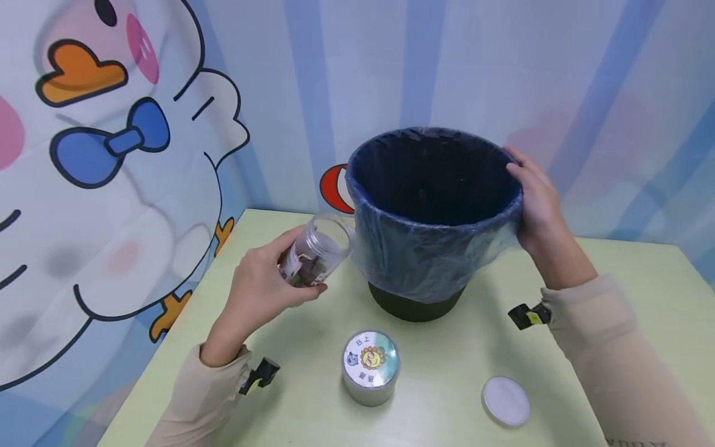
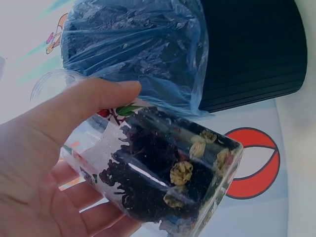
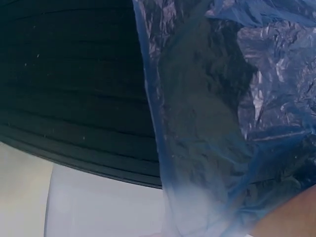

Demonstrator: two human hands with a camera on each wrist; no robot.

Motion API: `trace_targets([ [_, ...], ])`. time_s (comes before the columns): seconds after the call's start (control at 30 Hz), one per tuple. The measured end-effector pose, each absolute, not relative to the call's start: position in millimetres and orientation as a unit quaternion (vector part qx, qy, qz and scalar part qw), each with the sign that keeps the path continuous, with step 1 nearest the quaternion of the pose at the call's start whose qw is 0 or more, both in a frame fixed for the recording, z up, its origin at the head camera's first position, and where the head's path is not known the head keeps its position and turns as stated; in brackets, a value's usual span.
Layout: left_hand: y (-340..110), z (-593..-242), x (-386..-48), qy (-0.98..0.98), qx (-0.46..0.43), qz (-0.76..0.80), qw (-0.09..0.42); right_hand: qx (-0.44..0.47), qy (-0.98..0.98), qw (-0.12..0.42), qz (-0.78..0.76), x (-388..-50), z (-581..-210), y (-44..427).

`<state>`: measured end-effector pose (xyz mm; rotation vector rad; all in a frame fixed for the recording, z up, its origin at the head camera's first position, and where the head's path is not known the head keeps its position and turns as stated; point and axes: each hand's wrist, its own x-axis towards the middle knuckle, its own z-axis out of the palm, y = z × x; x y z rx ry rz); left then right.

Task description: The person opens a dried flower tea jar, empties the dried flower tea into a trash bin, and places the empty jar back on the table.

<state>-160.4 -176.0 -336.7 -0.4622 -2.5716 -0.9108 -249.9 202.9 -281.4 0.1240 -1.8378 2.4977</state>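
Head view shows the jar [image 1: 310, 263], long axis slanting, mouth toward the bin [image 1: 419, 264].

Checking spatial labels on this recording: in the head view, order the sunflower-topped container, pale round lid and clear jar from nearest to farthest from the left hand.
1. Clear jar: tilted, held in the left hand.
2. Sunflower-topped container: on the table, to that hand's right.
3. Pale round lid: on the table, farther right.

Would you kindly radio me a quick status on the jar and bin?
Left fingers round open jar, dried contents inside. Right fingers holding lined bin at rim. Nothing seen between jar and bin.
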Motion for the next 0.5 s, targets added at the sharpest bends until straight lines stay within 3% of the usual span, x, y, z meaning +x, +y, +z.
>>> trace_targets([
  [0.5, -172.5, -318.4, -173.5, -0.903, -0.127, -0.328, 0.247, 0.043, -0.612, 0.047, 0.788, -250.9, -284.3, 198.2],
])
